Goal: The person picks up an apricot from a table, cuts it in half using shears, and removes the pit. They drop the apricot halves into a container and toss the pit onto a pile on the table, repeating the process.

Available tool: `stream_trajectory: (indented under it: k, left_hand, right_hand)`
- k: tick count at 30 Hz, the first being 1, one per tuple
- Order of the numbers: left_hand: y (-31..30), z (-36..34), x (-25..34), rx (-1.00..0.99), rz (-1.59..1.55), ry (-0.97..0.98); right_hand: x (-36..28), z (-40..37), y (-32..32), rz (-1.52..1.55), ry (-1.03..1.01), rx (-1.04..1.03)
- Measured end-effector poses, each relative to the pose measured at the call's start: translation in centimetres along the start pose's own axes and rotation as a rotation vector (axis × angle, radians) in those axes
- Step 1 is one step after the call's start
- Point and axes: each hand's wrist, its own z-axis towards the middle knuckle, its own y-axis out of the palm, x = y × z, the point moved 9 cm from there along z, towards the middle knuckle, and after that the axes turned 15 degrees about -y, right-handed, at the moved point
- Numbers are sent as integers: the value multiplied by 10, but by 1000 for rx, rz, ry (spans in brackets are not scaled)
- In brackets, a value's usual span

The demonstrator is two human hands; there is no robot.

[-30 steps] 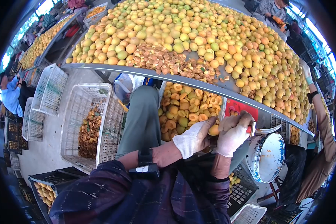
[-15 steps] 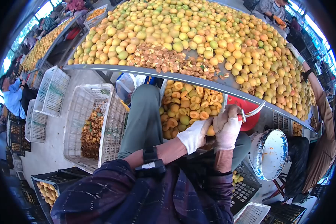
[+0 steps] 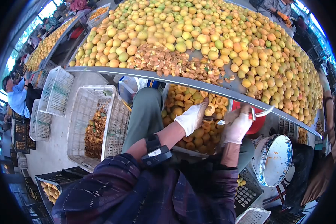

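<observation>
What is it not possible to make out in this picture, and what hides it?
1. Head view: whether the curved tool and the shiny tip join; the right hand covers between them.
2. Head view: the rest of the red container; table rim and right hand hide it.
3. Head view: the full pale crate at lower right; the picture's bottom edge cuts it.

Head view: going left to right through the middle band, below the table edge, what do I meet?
Blue-shirted person → tilted white crate → larger white crate with brown scraps → green-trousered knee → gloved left hand → gloved right hand → blue-rimmed white bucket.
</observation>
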Motion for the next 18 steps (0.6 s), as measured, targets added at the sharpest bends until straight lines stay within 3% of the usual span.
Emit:
stream_trajectory:
  k: [4,6,7,11,15,18]
  left_hand:
    - [15,1,-15,-90,-336,-85]
    - [45,-10,-25,-350,-613,-191]
    - [51,-20,-23,-366,-675,-160]
    - [47,-35,-26,-156,-805,-211]
    - [49,-38,-32,-123,-828,-122]
    - [52,-38,-38,-139,-940,-79]
  right_hand:
    - [-27,0,29,182,-66,-21]
    - [-31,-3,31,207,-114,11]
    - [-30,-4,30,232,-113,16]
    - [-35,-21,35,282,-81,17]
    - [-17,-34,25,311,43,102]
    - [-20,-45,38,277,33,12]
